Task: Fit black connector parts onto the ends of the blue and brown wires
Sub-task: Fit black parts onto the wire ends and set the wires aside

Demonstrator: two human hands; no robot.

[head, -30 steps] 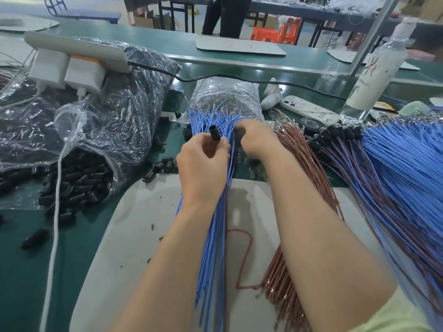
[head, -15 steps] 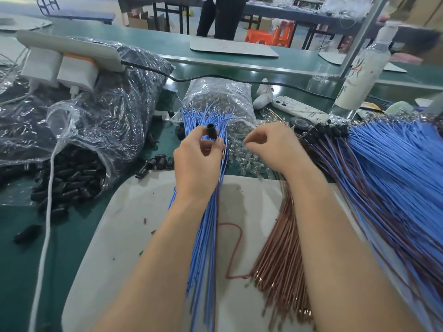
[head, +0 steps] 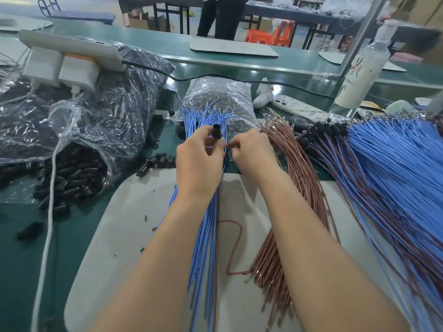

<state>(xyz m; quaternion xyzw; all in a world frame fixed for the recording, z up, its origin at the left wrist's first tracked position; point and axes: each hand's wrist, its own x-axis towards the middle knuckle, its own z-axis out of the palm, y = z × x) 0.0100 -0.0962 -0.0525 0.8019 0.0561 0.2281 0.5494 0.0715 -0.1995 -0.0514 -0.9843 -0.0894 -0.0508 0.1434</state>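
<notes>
The fingers of the left hand (head: 199, 161) cover the lower part of the black connector (head: 217, 131). Whether the right hand (head: 251, 152) pinches a wire end at its fingertips is too small to tell. The blue wires (head: 206, 236) pass out of sight under the left hand and wrist, and the fitted wires (head: 395, 176) right of the right hand run off the edge.

A single wide-angle view from the person's head, looking forward and down along both bare forearms (head: 167, 259). The left hand (head: 200, 161) and right hand (head: 253, 153) sit close below the lens, near frame centre. Around and beyond the hands the green workbench (head: 72, 236) stretches away, curving at the edges. Far past the hands, a standing person's legs (head: 220, 17) reach the top edge.
</notes>
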